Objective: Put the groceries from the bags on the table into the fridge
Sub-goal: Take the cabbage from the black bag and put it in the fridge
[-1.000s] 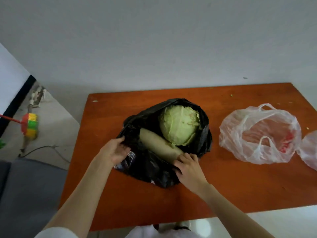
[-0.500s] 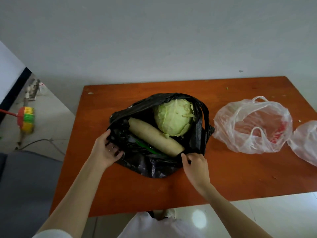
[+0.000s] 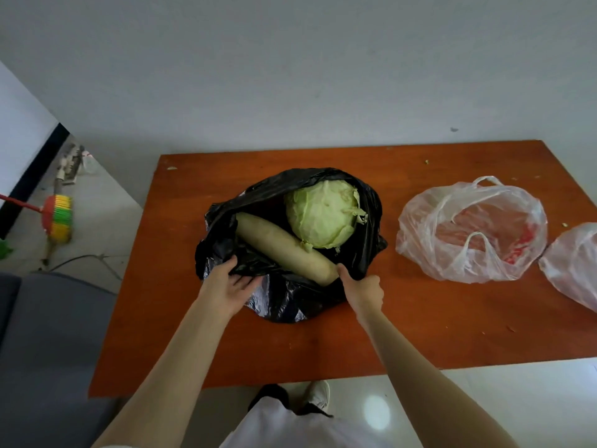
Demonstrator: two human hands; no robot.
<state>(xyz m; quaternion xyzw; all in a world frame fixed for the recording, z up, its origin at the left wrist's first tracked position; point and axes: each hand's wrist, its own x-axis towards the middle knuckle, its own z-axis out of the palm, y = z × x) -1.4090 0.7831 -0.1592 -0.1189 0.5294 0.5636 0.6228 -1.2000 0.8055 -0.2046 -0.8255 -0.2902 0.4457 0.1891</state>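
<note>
Both hands pinching black bag point(image 3: 284, 299) rim: left hand point(image 3: 227, 287), right hand point(image 3: 363, 291) fingers curled. Best spread wide (cabbage point(image 3: 323, 215), radish point(image 3: 284, 247) inside) on worktop point(image 3: 420, 334) before lifting.

Far-right clear bag point(image 3: 575, 266) cut off by frame edge; black bag point(image 3: 290, 295) bottom contents hidden.

A broom with a red, green and yellow head point(image 3: 58, 218) lies on the floor off the table's left edge, beside a grey sofa point(image 3: 48, 344).
</note>
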